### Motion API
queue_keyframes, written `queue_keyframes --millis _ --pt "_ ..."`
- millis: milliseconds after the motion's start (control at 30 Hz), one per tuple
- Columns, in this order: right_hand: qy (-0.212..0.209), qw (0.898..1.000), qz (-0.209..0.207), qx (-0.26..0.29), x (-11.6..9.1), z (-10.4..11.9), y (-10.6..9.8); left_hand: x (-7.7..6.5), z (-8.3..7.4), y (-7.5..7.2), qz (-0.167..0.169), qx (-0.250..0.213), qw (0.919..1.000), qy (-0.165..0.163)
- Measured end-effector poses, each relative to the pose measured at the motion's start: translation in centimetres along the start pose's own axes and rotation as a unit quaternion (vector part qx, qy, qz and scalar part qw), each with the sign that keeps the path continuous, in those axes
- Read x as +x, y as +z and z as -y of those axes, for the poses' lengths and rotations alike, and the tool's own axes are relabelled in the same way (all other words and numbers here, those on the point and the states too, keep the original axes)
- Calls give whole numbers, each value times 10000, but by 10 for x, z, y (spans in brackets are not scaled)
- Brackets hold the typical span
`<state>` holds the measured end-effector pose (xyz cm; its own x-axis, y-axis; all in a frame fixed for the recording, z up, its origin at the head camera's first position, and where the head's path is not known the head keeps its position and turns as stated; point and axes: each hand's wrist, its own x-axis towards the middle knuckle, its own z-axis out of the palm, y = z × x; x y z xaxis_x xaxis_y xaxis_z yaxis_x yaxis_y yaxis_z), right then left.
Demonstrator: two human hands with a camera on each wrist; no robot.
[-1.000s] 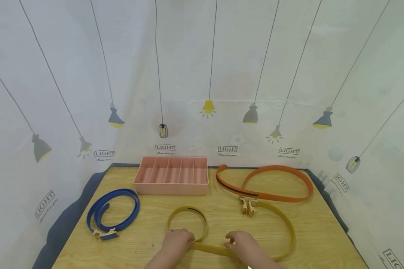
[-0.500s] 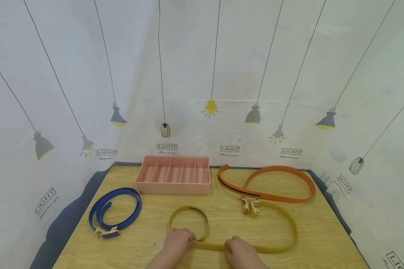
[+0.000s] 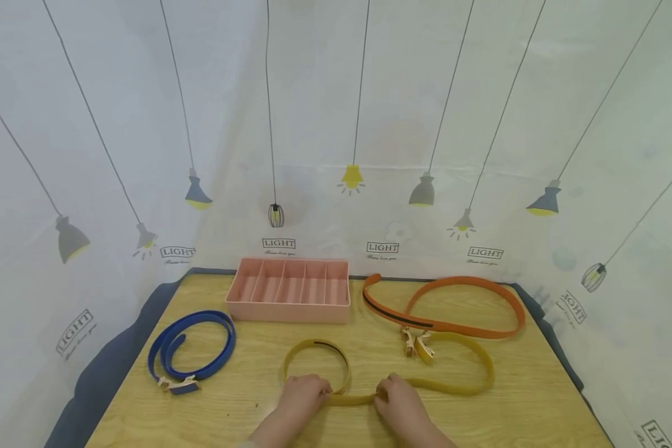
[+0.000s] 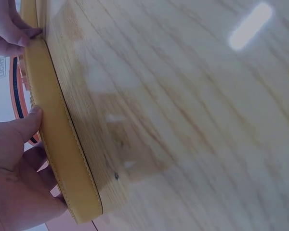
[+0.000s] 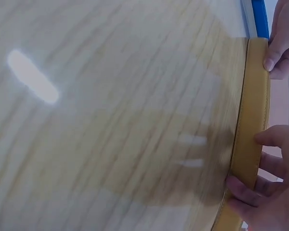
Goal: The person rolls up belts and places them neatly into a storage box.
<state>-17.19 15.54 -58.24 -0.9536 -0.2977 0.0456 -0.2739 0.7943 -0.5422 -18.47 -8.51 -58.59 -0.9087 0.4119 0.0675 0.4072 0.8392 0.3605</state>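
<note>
A yellow belt (image 3: 351, 399) stands on edge on the wooden table, its tip end curled into a loop at the left and the rest bending round to the right. My left hand (image 3: 307, 393) pinches it where the loop closes, thumb on the near face in the left wrist view. Some distance to the right, my right hand (image 3: 399, 401) grips the same strap between thumb and fingers (image 5: 243, 192). The stretch between both hands runs nearly straight. Gold metal buckles (image 3: 417, 343) lie side by side at the yellow belt's far end, by the orange belt (image 3: 470, 330).
A coiled blue belt (image 3: 224, 354) with a gold buckle lies at the left. At the back stands a pink box (image 3: 288, 313) with several compartments. The wooden table (image 3: 201, 423) ends at a wall sheet (image 3: 313, 124) printed with lamps.
My right hand has come onto the strap and now grips it. The belt's right-hand bend has drawn in away from the front edge. My left hand keeps its hold by the loop.
</note>
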Motion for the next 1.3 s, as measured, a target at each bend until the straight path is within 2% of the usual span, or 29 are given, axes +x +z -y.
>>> queue_keyframes --millis 300,433,567,767,933,1067,1167,1300 --pt "60 9981 -613 -1 20 -5 4 14 -3 4 -48 -51 9999 -131" --pt "93 9977 -668 17 30 -6 2 20 -5 5 -144 87 9999 -29" --pt "-34 9981 -616 13 41 -5 2 27 -6 5 -264 4 9997 10" --pt "-287 9977 -607 -99 53 1 8 39 -5 6 -118 -158 9997 -169" --pt "-523 9971 -526 -189 56 13 15 49 -8 5 -93 -279 9994 -168" --pt "-793 9921 -743 -631 57 20 22 51 -12 1 -32 -245 9994 -234" --pt "-812 9892 -889 -834 58 23 25 50 -15 -4 12 -255 9993 -257" --pt "-726 9917 -733 -767 63 27 22 48 -15 -9 123 1 9996 -260"
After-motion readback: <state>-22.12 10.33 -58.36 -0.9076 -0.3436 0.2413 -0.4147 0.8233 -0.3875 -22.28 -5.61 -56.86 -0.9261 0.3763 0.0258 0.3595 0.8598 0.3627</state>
